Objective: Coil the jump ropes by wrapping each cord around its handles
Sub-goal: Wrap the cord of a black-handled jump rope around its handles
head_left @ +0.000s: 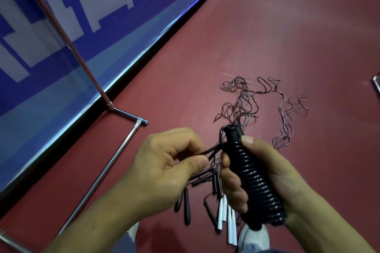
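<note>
A person is looking down at both hands above a dark red floor point(287, 37). The right hand point(287, 181) is gripping a black jump rope point(255, 174) whose cord is wound in tight coils along its handles; the fingers are curling round it from the left and the thumb is pressing on its far end. The left hand point(164, 170), just to the left, is pinching the free cord end point(213, 149) between thumb and forefinger, its other fingers curled in.

On the floor below the hands, black handles point(187, 205) and white handles point(231, 226) are lying in a loose cluster. Beyond, a tangle of thin cords point(242, 102) is sprawling. A pale shoe point(255, 236) is showing at the near edge. At left, a blue banner point(72, 16) is standing behind a metal frame point(102, 172).
</note>
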`<state>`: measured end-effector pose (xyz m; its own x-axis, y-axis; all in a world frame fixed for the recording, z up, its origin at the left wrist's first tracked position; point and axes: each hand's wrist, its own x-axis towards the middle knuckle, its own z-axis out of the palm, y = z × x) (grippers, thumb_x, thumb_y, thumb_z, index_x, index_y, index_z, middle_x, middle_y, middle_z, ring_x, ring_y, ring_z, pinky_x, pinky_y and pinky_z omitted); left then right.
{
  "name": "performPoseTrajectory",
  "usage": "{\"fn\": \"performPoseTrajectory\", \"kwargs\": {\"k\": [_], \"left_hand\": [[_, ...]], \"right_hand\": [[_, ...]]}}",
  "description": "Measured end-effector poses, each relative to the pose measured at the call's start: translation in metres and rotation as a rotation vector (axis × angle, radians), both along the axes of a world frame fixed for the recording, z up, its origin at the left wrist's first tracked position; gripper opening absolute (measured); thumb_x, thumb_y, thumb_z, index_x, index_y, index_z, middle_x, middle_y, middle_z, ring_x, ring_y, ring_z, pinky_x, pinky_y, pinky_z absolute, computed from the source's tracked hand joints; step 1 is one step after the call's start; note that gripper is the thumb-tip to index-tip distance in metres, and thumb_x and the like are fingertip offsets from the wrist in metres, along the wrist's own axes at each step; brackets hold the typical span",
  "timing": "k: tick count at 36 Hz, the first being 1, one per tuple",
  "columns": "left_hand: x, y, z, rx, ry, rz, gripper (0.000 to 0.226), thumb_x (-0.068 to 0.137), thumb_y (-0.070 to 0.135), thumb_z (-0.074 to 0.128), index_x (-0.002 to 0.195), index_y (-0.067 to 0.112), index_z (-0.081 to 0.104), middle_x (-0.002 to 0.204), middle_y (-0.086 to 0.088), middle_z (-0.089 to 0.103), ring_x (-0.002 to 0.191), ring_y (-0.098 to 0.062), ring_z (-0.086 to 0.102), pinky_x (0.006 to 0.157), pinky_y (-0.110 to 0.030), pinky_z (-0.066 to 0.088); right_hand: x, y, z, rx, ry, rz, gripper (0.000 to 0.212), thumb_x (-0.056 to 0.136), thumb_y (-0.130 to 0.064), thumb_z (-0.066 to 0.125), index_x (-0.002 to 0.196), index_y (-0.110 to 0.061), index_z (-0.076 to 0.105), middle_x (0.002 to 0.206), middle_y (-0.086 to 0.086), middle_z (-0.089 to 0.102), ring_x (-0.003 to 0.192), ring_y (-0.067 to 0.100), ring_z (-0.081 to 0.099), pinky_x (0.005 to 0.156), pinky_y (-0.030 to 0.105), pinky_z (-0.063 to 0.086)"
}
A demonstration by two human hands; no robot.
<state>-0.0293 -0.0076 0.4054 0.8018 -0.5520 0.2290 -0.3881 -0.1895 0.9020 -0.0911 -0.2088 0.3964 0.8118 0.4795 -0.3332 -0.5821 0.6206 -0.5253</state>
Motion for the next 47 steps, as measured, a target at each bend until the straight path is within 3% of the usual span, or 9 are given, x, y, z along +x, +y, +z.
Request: {"fn": "performPoseTrajectory", "kwargs": {"k": [6, 18, 24, 27, 32, 37, 40, 43, 47], "left_hand": [[-0.001, 0.011, 0.001, -0.158, 0.293, -0.034, 0.008, 0.082, 0.009, 0.068, 0.074, 0.011, 0.07, 0.072, -0.011, 0.071, 0.065, -0.025, 0.067, 0.063, -0.032, 0.056], [0.019, 0.01, -0.007, -0.004, 0.37, 0.029, 0.011, 0.09, -0.006, 0.068, 0.081, -0.001, 0.067, 0.069, -0.013, 0.072, 0.062, -0.034, 0.067, 0.064, -0.035, 0.058], [0.006, 0.012, 0.0, -0.021, 0.421, 0.023, 0.014, 0.088, 0.004, 0.074, 0.076, 0.001, 0.068, 0.068, -0.014, 0.072, 0.057, -0.023, 0.065, 0.061, -0.031, 0.055], [-0.002, 0.007, 0.005, 0.011, 0.433, 0.034, 0.014, 0.08, 0.023, 0.069, 0.074, 0.01, 0.069, 0.068, -0.01, 0.073, 0.058, -0.023, 0.064, 0.063, -0.042, 0.055], [-0.017, -0.007, 0.009, 0.044, 0.373, 0.015, 0.016, 0.078, 0.026, 0.065, 0.072, 0.011, 0.065, 0.065, -0.006, 0.071, 0.059, -0.032, 0.061, 0.061, -0.05, 0.054], [-0.016, -0.008, 0.011, 0.016, 0.318, 0.011, 0.014, 0.079, 0.025, 0.066, 0.069, 0.015, 0.064, 0.064, -0.004, 0.069, 0.059, -0.031, 0.058, 0.059, -0.046, 0.05], [-0.019, -0.009, 0.008, 0.044, 0.227, -0.007, 0.016, 0.079, 0.022, 0.067, 0.067, 0.014, 0.06, 0.065, -0.004, 0.063, 0.059, -0.027, 0.054, 0.055, -0.037, 0.046], [-0.029, -0.013, 0.005, 0.082, 0.072, -0.032, 0.021, 0.08, 0.017, 0.068, 0.065, 0.014, 0.053, 0.068, 0.0, 0.054, 0.057, -0.015, 0.048, 0.054, -0.025, 0.039], [-0.025, -0.011, -0.001, 0.09, 0.077, -0.035, 0.022, 0.081, 0.018, 0.069, 0.066, 0.017, 0.053, 0.068, 0.002, 0.053, 0.056, -0.016, 0.048, 0.054, -0.032, 0.041]], "right_hand": [[0.011, 0.002, 0.002, -0.465, -0.075, -0.095, 0.042, 0.086, -0.045, 0.064, 0.088, -0.003, 0.066, 0.07, 0.022, 0.054, 0.051, 0.026, 0.051, 0.051, 0.032, 0.047], [0.0, 0.011, 0.013, -0.412, -0.096, -0.09, 0.047, 0.081, -0.045, 0.068, 0.089, 0.001, 0.065, 0.069, 0.023, 0.053, 0.051, 0.026, 0.049, 0.049, 0.032, 0.045], [0.007, 0.001, 0.007, -1.095, -0.208, -0.116, 0.043, 0.097, -0.04, 0.062, 0.082, 0.0, 0.062, 0.065, 0.016, 0.064, 0.052, 0.027, 0.057, 0.05, 0.036, 0.046], [0.008, 0.002, 0.001, -1.255, -0.254, -0.085, 0.037, 0.099, -0.036, 0.058, 0.082, -0.003, 0.06, 0.066, 0.015, 0.068, 0.05, 0.022, 0.058, 0.049, 0.035, 0.046], [0.007, 0.004, -0.004, -1.479, -0.333, -0.059, 0.041, 0.096, -0.049, 0.055, 0.08, -0.012, 0.059, 0.068, 0.007, 0.071, 0.047, 0.012, 0.06, 0.046, 0.023, 0.045], [0.007, 0.006, -0.002, -1.511, -0.348, -0.089, 0.062, 0.08, -0.07, 0.04, 0.082, -0.01, 0.057, 0.071, 0.009, 0.07, 0.05, 0.014, 0.062, 0.051, 0.032, 0.048], [0.009, 0.008, -0.006, -1.406, -0.279, -0.119, 0.057, 0.092, -0.058, 0.047, 0.085, -0.002, 0.056, 0.066, 0.01, 0.068, 0.047, 0.016, 0.059, 0.049, 0.033, 0.047], [0.006, 0.012, -0.009, -1.447, -0.304, -0.148, 0.049, 0.096, -0.05, 0.05, 0.081, -0.004, 0.056, 0.054, 0.002, 0.057, 0.042, 0.01, 0.053, 0.044, 0.019, 0.039], [0.005, 0.01, -0.011, -1.358, -0.22, -0.131, 0.044, 0.101, -0.042, 0.051, 0.079, -0.004, 0.055, 0.052, -0.001, 0.062, 0.044, 0.016, 0.057, 0.046, 0.026, 0.044]]}}
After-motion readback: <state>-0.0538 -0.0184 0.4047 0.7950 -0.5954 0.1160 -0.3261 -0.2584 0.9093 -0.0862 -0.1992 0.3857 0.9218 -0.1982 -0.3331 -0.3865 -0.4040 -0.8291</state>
